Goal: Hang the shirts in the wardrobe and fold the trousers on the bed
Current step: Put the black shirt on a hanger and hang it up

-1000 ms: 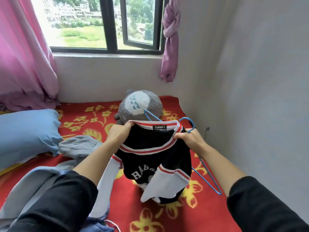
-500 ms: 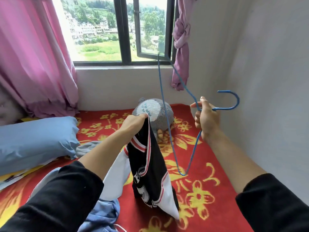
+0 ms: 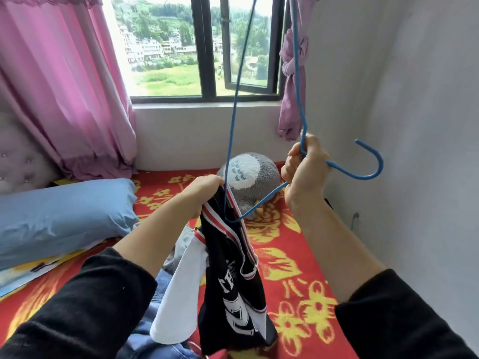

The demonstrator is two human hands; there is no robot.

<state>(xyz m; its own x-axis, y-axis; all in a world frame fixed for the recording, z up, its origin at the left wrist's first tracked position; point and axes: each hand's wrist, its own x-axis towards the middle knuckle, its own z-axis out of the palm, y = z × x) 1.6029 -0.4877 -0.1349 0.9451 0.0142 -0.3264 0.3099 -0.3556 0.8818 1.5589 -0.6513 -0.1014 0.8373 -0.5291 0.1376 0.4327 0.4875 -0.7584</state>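
A black shirt [image 3: 233, 275] with white sleeves and red-and-white trim hangs from my left hand [image 3: 204, 189], which grips its collar above the bed. My right hand [image 3: 305, 172] grips a blue wire hanger [image 3: 234, 120] near its neck. The hook points right toward the wall. One corner of the hanger dips into the shirt's neck opening; the rest rises past the top of the view. More clothes, grey and blue [image 3: 166, 294], lie heaped on the bed under my left arm.
The bed has a red blanket with yellow flowers [image 3: 290, 260]. A grey plush toy [image 3: 256, 177] sits at its far end, a blue pillow [image 3: 64, 213] at left. Pink curtains [image 3: 67, 81] flank the window; a grey wall [image 3: 404, 125] is close at right.
I have raised the hanger and swung it left, so its lower corner has entered the shirt's collar. My left hand still holds the collar. The view has tilted up toward the window.
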